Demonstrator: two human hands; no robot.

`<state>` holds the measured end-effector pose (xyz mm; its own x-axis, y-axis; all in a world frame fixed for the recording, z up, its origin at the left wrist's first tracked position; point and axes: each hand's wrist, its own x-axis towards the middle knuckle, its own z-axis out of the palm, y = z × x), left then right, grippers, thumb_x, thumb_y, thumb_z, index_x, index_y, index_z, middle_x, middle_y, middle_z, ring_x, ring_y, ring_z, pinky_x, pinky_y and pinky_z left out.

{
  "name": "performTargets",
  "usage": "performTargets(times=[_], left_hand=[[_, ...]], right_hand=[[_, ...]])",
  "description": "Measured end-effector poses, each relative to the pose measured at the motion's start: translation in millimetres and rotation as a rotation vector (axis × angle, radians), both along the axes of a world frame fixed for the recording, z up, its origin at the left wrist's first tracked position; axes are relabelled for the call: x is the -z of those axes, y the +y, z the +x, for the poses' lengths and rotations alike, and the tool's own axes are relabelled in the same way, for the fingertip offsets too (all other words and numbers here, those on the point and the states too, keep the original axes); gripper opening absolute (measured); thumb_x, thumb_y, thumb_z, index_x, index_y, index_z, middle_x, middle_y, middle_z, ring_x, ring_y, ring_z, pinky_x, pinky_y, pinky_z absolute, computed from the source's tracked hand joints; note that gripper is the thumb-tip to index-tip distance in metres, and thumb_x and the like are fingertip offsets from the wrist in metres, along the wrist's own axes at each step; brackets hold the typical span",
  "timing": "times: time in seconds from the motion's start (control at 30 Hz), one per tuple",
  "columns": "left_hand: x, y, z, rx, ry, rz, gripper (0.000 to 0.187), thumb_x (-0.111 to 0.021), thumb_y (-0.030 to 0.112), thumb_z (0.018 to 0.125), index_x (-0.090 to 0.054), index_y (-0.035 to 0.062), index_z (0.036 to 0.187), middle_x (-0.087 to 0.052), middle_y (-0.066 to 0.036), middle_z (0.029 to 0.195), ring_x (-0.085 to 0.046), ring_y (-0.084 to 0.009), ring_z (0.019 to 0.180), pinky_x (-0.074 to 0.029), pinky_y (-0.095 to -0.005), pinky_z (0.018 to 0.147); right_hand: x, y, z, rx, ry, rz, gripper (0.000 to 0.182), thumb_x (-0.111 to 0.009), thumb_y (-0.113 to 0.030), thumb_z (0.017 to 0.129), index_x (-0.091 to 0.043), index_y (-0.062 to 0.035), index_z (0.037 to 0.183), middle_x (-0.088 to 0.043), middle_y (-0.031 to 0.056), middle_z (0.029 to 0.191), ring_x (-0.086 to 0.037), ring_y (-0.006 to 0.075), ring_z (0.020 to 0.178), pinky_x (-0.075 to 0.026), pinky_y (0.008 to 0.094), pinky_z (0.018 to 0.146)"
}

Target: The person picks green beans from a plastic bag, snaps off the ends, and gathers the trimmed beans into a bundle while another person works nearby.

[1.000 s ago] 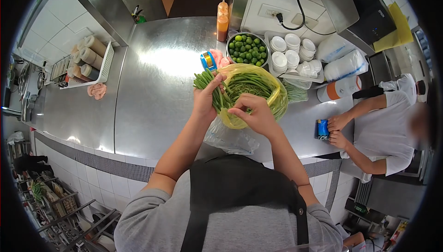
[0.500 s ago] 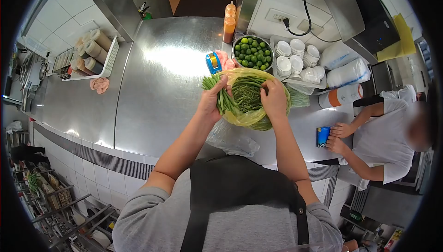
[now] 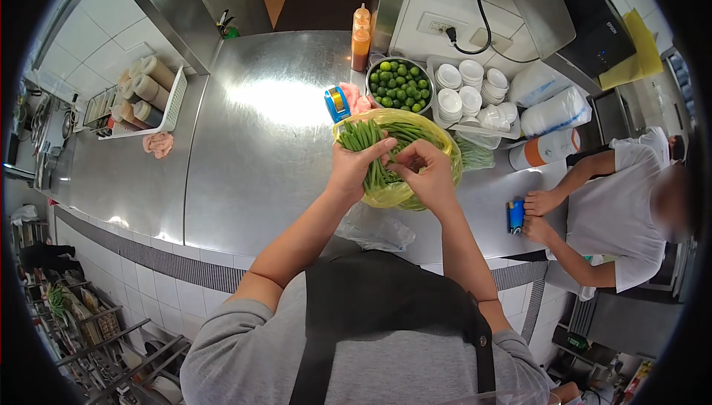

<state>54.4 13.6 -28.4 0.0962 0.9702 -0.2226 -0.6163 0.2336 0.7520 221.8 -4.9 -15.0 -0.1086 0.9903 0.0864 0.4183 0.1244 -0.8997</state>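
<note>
Clearly the biggest thing is the stainless-steel counter, running across the view in front of the person. A co-worker in a white shirt stands at its right end. Near the middle sits a yellow plastic bag, its mouth open, with green beans inside and a bunch of them raised over its left side. Beyond the bag, to the right, a white tray carries stacked small white dishes; beside it is a metal bowl full of limes. A crumpled clear plastic bag lies on the near side.

The left hand is wrapped around the bunch, partly closed, thumb across the top. The right hand is bent close beside it, thumb and forefinger nearly together (whether a bean is between them, I cannot tell).

Smaller still are the squeeze bottles of orange sauce, standing by the bowl, then the blue tape dispenser, next to a pink cloth.
</note>
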Motion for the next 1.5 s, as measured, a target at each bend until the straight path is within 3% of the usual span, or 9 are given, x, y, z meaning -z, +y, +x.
performTargets(times=[0.33, 0.57, 0.67, 0.87, 0.93, 0.97, 1.03, 1.17, 1.5], left_hand=[[-11.9, 6.1, -32.0, 0.317, 0.191, 0.166, 0.030, -0.079, -0.002, 0.078, -0.064, 0.0014, 0.104, -0.069, -0.005, 0.085, -0.064, -0.0115, 0.066, -0.050, -0.0249, 0.054], [-5.3, 0.2, -28.7, 0.394, 0.208, 0.163, 0.035, -0.079, 0.002, 0.080, -0.061, 0.0023, 0.110, -0.069, -0.006, 0.085, -0.068, -0.0133, 0.071, -0.050, -0.0241, 0.052], [1.8, 4.4, -28.4, 0.411, 0.135, 0.045, 0.034, -0.078, 0.003, 0.081, -0.061, 0.0024, 0.110, -0.069, -0.007, 0.084, -0.067, -0.0132, 0.069, -0.050, -0.0234, 0.052], [-7.7, 2.8, -22.4, 0.374, 0.159, 0.010, 0.021, -0.075, 0.003, 0.084, -0.062, 0.0016, 0.100, -0.069, -0.008, 0.079, -0.060, -0.0107, 0.057, -0.050, -0.0234, 0.053], [-6.7, 3.2, -26.0, 0.259, 0.090, -0.064, 0.017, -0.074, 0.005, 0.087, -0.062, 0.0017, 0.099, -0.068, -0.008, 0.079, -0.060, -0.0092, 0.058, -0.051, -0.0228, 0.053], [-3.7, 4.8, -29.5, 0.258, 0.090, -0.065, 0.017, -0.074, 0.005, 0.087, -0.062, 0.0017, 0.099, -0.068, -0.008, 0.079, -0.060, -0.0092, 0.058, -0.051, -0.0228, 0.053], [4.8, 11.8, -37.4, 0.111, -0.013, -0.098, 0.018, -0.075, 0.008, 0.087, -0.064, 0.0020, 0.101, -0.070, -0.008, 0.082, -0.062, -0.0091, 0.060, -0.051, -0.0231, 0.051], [7.3, 20.8, -45.3, -0.008, -0.048, -0.037, 0.014, -0.075, 0.010, 0.088, -0.066, 0.0009, 0.094, -0.071, -0.009, 0.083, -0.062, -0.0089, 0.060, -0.052, -0.0235, 0.052], [15.2, 13.3, -36.3, -0.095, 0.119, 0.016, 0.013, -0.073, 0.010, 0.090, -0.066, 0.0013, 0.096, -0.071, -0.008, 0.082, -0.064, -0.0114, 0.064, -0.054, -0.0259, 0.056]], right_hand=[[-22.8, 5.7, -13.5, -0.145, 0.476, -0.193, 0.017, -0.071, -0.012, 0.089, -0.069, -0.0020, 0.103, -0.068, 0.0003, 0.090, -0.064, 0.0096, 0.087, -0.049, 0.0261, 0.079], [-2.3, 18.1, -6.1, -0.136, 0.356, -0.226, 0.007, -0.071, -0.009, 0.088, -0.069, -0.0028, 0.091, -0.067, -0.0004, 0.086, -0.062, 0.0068, 0.082, -0.050, 0.0251, 0.074], [3.6, 18.6, -12.0, -0.025, 0.371, -0.030, 0.008, -0.074, -0.009, 0.086, -0.069, -0.0030, 0.086, -0.065, 0.0011, 0.080, -0.063, 0.0098, 0.077, -0.049, 0.0264, 0.069], [19.1, 31.0, 1.7, 0.203, -0.208, 0.615, 0.016, -0.075, -0.014, 0.086, -0.067, 0.0005, 0.083, -0.059, 0.0080, 0.072, -0.059, 0.0214, 0.065, -0.046, 0.0288, 0.063], [16.7, 30.7, 13.2, 0.044, -0.533, -0.009, 0.024, -0.070, -0.021, 0.091, -0.067, 0.0005, 0.080, -0.061, 0.0056, 0.072, -0.057, 0.0163, 0.066, -0.045, 0.0284, 0.063], [20.6, 29.0, 13.2, 0.042, -0.533, -0.010, 0.024, -0.070, -0.021, 0.091, -0.067, 0.0005, 0.080, -0.061, 0.0056, 0.072, -0.057, 0.0163, 0.066, -0.045, 0.0284, 0.063], [27.5, 21.6, 13.6, -0.085, 0.200, -0.348, 0.032, -0.067, -0.029, 0.094, -0.068, 0.0009, 0.081, -0.062, 0.0032, 0.073, -0.056, 0.0111, 0.070, -0.044, 0.0271, 0.065], [20.1, 6.1, -3.6, -0.185, 0.494, -0.439, 0.032, -0.064, -0.028, 0.096, -0.069, 0.0011, 0.083, -0.064, 0.0023, 0.076, -0.055, 0.0083, 0.072, -0.044, 0.0263, 0.067], [-14.2, -9.5, -30.1, -0.390, 0.011, 0.185, 0.008, -0.070, -0.007, 0.087, -0.068, 0.0005, 0.089, -0.061, 0.0081, 0.085, -0.060, 0.0252, 0.077, -0.048, 0.0335, 0.071]])
